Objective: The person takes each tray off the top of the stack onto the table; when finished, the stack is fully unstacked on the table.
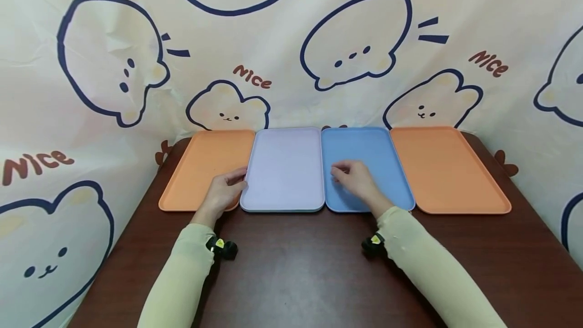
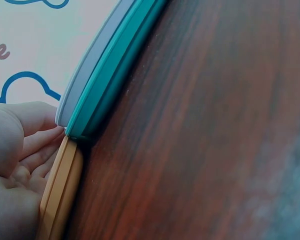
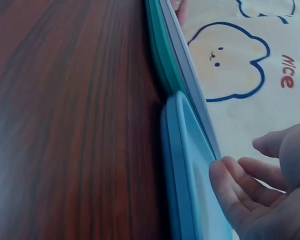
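Observation:
A lavender tray (image 1: 284,168) lies atop a teal tray (image 2: 102,82), whose rim shows in the wrist views. At its left side my left hand (image 1: 223,191) reaches over an orange tray (image 1: 196,186), with thumb and fingertips at the lavender rim. In the left wrist view the left hand (image 2: 20,150) has its fingers only slightly bent. A blue tray (image 1: 360,140) adjoins the lavender one on the right. Over it hovers my right hand (image 1: 357,178), fingers loosely bent. Nothing shows between the fingers of the right hand (image 3: 270,190) in the right wrist view.
Another orange tray (image 1: 451,171) sits at the right end of the row. The trays stand side by side along the back of a dark brown table (image 1: 291,267). A cream cloth (image 1: 282,39) printed with bear drawings hangs behind and at both sides.

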A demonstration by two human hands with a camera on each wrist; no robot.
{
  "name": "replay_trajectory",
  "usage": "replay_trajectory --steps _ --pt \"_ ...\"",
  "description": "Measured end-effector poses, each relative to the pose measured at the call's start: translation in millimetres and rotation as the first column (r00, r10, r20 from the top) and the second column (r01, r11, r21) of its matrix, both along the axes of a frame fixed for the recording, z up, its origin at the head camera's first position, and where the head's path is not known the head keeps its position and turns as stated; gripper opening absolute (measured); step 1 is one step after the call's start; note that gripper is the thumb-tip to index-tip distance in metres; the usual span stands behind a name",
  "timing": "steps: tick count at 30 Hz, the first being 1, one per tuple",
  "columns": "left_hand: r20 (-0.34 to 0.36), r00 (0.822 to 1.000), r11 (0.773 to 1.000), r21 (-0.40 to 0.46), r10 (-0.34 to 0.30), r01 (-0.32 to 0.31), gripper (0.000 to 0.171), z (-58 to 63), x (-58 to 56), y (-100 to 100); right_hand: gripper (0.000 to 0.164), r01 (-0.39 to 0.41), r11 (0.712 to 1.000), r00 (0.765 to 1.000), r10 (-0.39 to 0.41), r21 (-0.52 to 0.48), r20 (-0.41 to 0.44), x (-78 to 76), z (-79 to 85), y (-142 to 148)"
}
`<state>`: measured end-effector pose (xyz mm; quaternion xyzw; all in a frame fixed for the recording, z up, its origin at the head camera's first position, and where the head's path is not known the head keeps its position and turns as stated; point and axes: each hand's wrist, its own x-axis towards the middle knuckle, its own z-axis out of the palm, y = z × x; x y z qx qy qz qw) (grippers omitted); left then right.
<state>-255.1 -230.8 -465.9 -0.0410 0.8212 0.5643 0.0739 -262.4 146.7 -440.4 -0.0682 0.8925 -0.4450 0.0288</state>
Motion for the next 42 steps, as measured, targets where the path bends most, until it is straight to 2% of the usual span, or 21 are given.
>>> replay_trajectory --steps 5,12,15,18,23,29,32,38,42 --pt "-0.002 1.0 1.0 -0.004 0.004 -0.004 0.051 1.3 1.0 -0.4 0.036 -0.019 0.998 1.0 0.019 0.063 0.004 -8.0 -2.1 -22.5" --pt "0.003 1.0 1.0 0.003 -0.002 0.002 0.052 1.3 0.5 -0.6 0.035 0.061 0.993 0.998 -0.059 0.104 -0.019 -11.2 -10.2 -40.0" --pt "0.011 1.0 1.0 0.004 0.01 -0.01 0.052 0.7 0.1 -0.3 0.029 0.093 0.986 0.995 -0.09 0.136 -0.031 -10.7 -11.8 -44.7" --pt "0.014 1.0 1.0 0.024 0.018 -0.018 0.05 1.2 0.2 0.4 0.028 0.133 0.98 0.991 -0.127 0.148 -0.05 -10.4 -8.3 -47.7" --pt "0.003 1.0 0.998 0.062 0.002 -0.002 0.049 2.2 1.2 1.4 0.037 0.23 0.967 0.972 -0.223 0.109 -0.075 -11.2 5.7 -45.3" --pt "-0.007 1.0 0.998 0.057 -0.021 0.021 0.05 2.3 2.2 1.9 0.035 0.309 0.944 0.949 -0.299 0.112 -0.094 -11.7 14.8 -24.3" --pt "-0.008 0.999 0.998 0.051 -0.032 0.032 0.051 3.0 2.5 1.7 0.034 0.282 0.949 0.958 -0.27 0.141 -0.101 -11.1 17.1 -6.5" --pt "-0.008 1.0 0.998 0.058 -0.025 0.026 0.051 3.1 1.3 0.5 0.034 0.168 0.977 0.983 -0.155 0.132 -0.102 -10.2 21.8 31.6" --pt "-0.006 1.0 0.998 0.059 -0.028 0.029 0.052 1.2 0.7 -0.4 0.032 0.1 0.983 0.99 -0.082 0.155 -0.116 -9.3 24.2 53.1"
